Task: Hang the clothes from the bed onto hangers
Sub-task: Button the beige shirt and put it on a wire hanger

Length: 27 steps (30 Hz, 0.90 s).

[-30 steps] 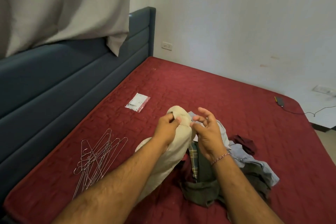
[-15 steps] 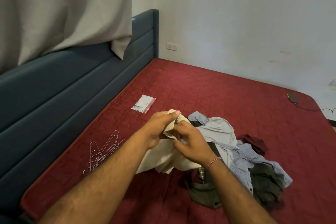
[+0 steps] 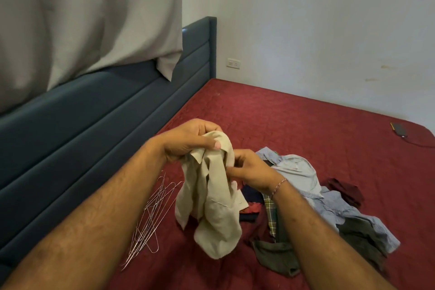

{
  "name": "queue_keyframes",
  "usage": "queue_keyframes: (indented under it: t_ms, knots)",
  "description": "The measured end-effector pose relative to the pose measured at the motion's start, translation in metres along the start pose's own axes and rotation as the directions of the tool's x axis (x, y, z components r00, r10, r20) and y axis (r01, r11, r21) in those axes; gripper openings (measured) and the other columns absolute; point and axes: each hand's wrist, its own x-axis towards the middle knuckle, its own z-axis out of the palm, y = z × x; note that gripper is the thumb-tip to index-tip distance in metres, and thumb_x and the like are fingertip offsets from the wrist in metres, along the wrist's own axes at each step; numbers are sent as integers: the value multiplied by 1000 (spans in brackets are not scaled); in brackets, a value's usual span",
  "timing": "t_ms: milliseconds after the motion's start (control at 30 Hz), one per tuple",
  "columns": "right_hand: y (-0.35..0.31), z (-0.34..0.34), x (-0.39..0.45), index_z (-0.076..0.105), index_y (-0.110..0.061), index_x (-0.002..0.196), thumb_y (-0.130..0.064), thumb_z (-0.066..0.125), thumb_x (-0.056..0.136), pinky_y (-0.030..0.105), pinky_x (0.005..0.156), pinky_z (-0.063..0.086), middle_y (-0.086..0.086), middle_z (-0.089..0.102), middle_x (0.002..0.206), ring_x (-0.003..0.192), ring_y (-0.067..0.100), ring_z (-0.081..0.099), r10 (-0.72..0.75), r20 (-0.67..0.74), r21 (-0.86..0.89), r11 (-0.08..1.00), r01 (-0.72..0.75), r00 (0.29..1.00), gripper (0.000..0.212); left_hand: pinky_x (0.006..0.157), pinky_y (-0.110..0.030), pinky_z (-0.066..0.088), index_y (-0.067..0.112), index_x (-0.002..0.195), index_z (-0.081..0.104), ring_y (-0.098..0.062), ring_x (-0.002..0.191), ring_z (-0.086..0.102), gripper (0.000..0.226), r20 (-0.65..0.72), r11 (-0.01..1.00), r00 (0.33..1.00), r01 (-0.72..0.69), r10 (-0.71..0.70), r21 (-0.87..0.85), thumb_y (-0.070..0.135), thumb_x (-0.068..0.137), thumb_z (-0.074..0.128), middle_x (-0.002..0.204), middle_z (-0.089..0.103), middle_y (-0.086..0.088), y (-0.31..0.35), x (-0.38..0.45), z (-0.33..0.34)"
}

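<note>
Now | beige shirt [image 3: 211, 198] lifted over the bed [image 3: 294, 125], left hand [image 3: 188, 141] grip clamped on its collar, right hand [image 3: 249, 169] pinching beside | we find both shoulders before reaching for the wire hangers [image 3: 150, 214].

Hangers and clothes on the bed

The hangers [image 3: 150, 216] lie near the headboard [image 3: 98, 125] edge; the clothes pile [image 3: 317, 207] lies right of them, the phone [image 3: 400, 130] at the far right corner.
</note>
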Motion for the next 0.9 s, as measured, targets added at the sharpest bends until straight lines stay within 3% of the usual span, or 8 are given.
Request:
queue_keyframes:
  t_ms: [100,200,267,333,433,567,700,900]
  knots:
    - [-3,-13,-6,71,-3,94,-13,75,93,25,55,50,4,68,77,68,9,62,-22,-141,29,999,26,990,11,71,-30,55,4,99,72,-21,81,66,13,-133,994,991,11,4,113,14,92,77,91,70,-13,13,-10,-26]
    - [-3,-28,-12,67,-4,89,-25,73,92,21,51,44,0,65,73,60,9,56,-1,-186,115,993,23,982,22,90,-40,56,19,96,75,-13,94,69,6,-341,854,940,162,20,494,22,92,76,98,74,0,1,-12,-52]
    - [-2,-28,-10,66,-10,82,-28,72,95,26,53,40,4,60,70,60,16,50,0,-279,179,983,52,960,23,88,-40,54,31,88,71,-13,96,64,5,-622,652,752,361,219,666,32,85,75,97,67,11,-16,-6,-46]
    - [-3,-16,-4,68,-14,79,-23,70,97,29,61,43,7,62,73,66,18,52,14,-407,175,982,63,914,20,73,-35,50,21,79,71,-20,81,64,24,-703,711,668,370,244,598,42,90,70,85,69,4,-27,0,-21]
    - [-11,7,1,75,-7,94,-8,60,99,34,74,52,13,73,90,80,15,63,7,-351,137,990,44,936,16,58,-28,48,13,78,72,-24,60,62,55,-387,947,872,320,-301,-15,60,99,54,70,68,-11,-27,7,31]
    - [-18,19,-6,75,-6,102,10,47,92,29,69,49,10,60,102,81,17,60,-1,-192,50,999,11,981,34,64,-29,50,14,83,70,-21,61,64,17,-421,926,837,242,-350,-289,18,95,58,73,67,-9,-36,23,49]
    - [-16,-1,-6,75,-27,105,-1,66,89,28,74,55,-1,68,103,85,11,66,-253,-581,-317,946,72,774,31,56,-29,36,1,84,61,-20,63,49,20,-464,972,855,187,-233,-143,-5,75,45,70,52,-10,-26,24,34]
    - [-35,-17,9,59,-28,137,-8,73,82,28,105,44,-16,58,130,124,5,54,-484,-248,-680,704,205,839,60,65,-29,46,8,84,69,-16,71,57,18,-57,954,996,87,-74,287,-1,86,53,77,64,-4,29,11,17]
